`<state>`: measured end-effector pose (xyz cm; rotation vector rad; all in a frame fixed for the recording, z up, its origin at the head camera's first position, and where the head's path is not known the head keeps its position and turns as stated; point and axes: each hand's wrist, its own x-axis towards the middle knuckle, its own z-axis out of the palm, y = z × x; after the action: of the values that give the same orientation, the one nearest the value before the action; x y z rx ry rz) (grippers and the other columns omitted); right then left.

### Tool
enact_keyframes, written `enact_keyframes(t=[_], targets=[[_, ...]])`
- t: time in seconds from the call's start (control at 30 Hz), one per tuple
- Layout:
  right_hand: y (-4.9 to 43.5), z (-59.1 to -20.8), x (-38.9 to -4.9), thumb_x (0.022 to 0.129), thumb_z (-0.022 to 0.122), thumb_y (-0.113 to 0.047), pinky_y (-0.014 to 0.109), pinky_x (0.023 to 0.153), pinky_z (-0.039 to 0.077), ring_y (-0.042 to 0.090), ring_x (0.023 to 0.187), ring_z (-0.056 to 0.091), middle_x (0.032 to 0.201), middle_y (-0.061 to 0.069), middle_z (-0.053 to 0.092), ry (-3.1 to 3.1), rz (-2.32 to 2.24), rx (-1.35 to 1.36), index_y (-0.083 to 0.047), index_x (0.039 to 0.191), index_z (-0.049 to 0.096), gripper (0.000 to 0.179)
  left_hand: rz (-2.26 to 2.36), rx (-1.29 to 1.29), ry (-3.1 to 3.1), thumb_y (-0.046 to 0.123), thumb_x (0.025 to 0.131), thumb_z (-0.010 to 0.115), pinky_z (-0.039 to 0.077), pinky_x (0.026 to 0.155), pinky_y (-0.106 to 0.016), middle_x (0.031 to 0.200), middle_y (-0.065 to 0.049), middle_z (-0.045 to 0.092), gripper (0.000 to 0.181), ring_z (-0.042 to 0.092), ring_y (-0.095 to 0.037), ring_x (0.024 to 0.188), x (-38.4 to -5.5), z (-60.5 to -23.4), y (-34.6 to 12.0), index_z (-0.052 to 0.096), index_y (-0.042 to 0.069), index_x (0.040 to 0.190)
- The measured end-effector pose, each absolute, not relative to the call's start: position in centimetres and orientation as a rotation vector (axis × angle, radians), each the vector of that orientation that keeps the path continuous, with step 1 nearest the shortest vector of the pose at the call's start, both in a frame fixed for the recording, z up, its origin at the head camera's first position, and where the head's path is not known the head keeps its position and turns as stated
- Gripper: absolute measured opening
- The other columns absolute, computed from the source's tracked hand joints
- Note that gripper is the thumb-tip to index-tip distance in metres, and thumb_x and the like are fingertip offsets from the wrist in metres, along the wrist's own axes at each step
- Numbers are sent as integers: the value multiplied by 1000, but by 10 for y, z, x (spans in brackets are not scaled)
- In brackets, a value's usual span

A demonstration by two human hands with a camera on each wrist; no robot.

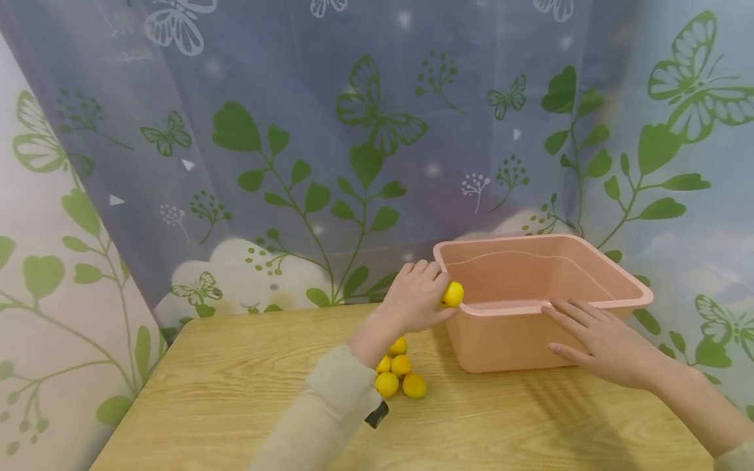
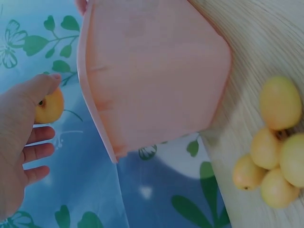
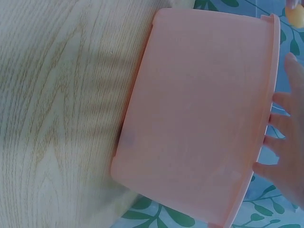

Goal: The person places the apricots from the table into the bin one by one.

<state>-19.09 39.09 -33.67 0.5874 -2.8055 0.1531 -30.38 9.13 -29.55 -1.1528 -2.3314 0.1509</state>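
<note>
My left hand (image 1: 415,297) pinches a small round yellow fruit (image 1: 453,295) between thumb and fingers, just beside the left rim of a pink plastic tub (image 1: 518,340). In the left wrist view the held fruit (image 2: 51,107) has a dark spot at its end, and the other fingers are spread apart. The right hand (image 1: 607,337) has its fingers extended at the tub's front rim; the right wrist view shows the fingertips (image 3: 278,118) along that rim. Several more yellow fruits (image 1: 400,366) lie clustered on the table, partly hidden by my left forearm.
The wooden table (image 1: 247,379) carries the tub at its right rear. A curtain (image 1: 283,78) printed with leaves and butterflies hangs behind and on both sides. A small black object (image 1: 377,415) shows at the left sleeve.
</note>
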Motion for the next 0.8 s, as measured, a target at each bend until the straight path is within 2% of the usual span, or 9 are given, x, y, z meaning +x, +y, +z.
enact_keyframes(t=[0.2, 0.47, 0.7, 0.8], targets=[[392, -336, -192, 92, 55, -39, 56, 101, 23, 45, 129, 28, 143, 23, 32, -2816, 150, 585, -10, 145, 31, 65, 160, -1129, -2428, 58, 84, 55, 35, 75, -29, 100, 3, 50, 48, 46, -15, 92, -308, -290, 111, 58, 20, 113], [391, -335, -190, 91, 54, -41, 58, 100, 23, 47, 129, 26, 143, 25, 31, -2837, 153, 572, -10, 145, 30, 67, 160, -1127, -2498, 57, 83, 56, 34, 73, -27, 99, 4, 47, 45, 44, -14, 93, -312, -287, 135, 56, 21, 110], [389, -335, -188, 90, 55, -43, 59, 98, 26, 47, 128, 27, 143, 24, 32, -2850, 146, 558, -6, 142, 35, 66, 149, -1112, -2500, 55, 84, 55, 35, 82, -31, 98, 4, 47, 42, 45, -14, 94, -312, -288, 149, 55, 20, 108], [388, -334, -189, 90, 55, -43, 59, 97, 26, 47, 128, 28, 143, 23, 32, -2846, 131, 553, -6, 142, 36, 66, 154, -1100, -2476, 53, 84, 56, 35, 79, -30, 98, 4, 49, 40, 46, -15, 93, -313, -288, 154, 56, 21, 107]])
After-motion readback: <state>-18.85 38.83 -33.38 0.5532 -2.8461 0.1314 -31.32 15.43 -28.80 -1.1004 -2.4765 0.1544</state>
